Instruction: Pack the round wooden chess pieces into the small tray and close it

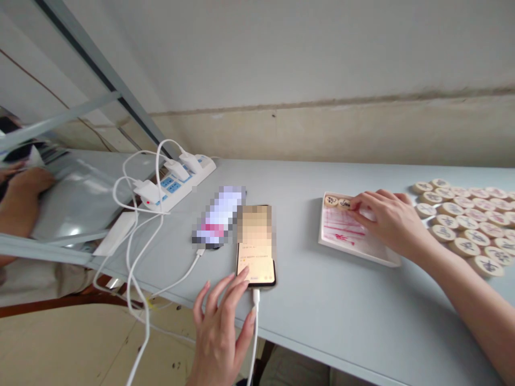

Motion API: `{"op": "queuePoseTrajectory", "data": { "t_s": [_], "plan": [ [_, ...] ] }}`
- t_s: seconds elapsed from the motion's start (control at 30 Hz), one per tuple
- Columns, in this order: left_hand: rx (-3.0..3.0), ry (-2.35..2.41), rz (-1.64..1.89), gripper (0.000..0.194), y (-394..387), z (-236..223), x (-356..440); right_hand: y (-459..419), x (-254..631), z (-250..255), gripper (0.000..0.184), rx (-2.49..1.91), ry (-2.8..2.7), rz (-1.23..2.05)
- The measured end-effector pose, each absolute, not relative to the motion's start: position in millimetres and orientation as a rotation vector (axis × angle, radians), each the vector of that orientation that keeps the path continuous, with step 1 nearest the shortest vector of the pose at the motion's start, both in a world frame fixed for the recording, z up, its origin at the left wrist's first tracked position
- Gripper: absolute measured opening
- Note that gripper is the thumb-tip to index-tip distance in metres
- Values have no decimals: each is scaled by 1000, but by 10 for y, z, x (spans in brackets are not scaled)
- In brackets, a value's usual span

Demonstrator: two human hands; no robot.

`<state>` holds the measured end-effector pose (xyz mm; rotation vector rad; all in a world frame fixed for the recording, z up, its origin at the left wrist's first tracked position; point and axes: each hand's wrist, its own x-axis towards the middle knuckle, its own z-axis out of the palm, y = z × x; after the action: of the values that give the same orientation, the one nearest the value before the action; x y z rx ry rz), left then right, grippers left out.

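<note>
My left hand (220, 327) reaches over the lower end of a phone (257, 262), its fingers stretched and spread. One or two fingertips touch or hover just above the lit screen; a white cable (256, 316) runs from the phone beside my thumb. Over a shallow white box (359, 257) is my right hand (386, 217), thumb and fingers closed around the edge of a Chinese chess piece (344, 204) at the box's far side. Another round chess piece (331, 200) lies in the far left corner. Red marks show on the box floor. The hand hides the far right part.
Several round wooden chess pieces (466, 246) lie grouped at the right. A second phone (222, 214) is charging left of the first. A white power strip (177, 185) with plugs and looping cables sits at the left, near a metal frame (96, 69). Another person's arm (24, 198) shows beyond.
</note>
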<state>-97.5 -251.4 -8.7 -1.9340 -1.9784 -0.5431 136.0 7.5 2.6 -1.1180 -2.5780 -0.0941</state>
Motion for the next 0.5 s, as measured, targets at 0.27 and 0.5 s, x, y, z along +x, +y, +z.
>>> {"op": "queuePoseTrajectory", "data": {
  "t_s": [0.27,0.5],
  "plan": [
    [-1948,-1970,-588,33,-2483,-116,-1031,83,1355,15,20,-1101,-2577,-121],
    [-1934,-1958,-659,31,-2484,-173,-1066,74,1339,24,25,-1094,-2562,-102]
  ]
}}
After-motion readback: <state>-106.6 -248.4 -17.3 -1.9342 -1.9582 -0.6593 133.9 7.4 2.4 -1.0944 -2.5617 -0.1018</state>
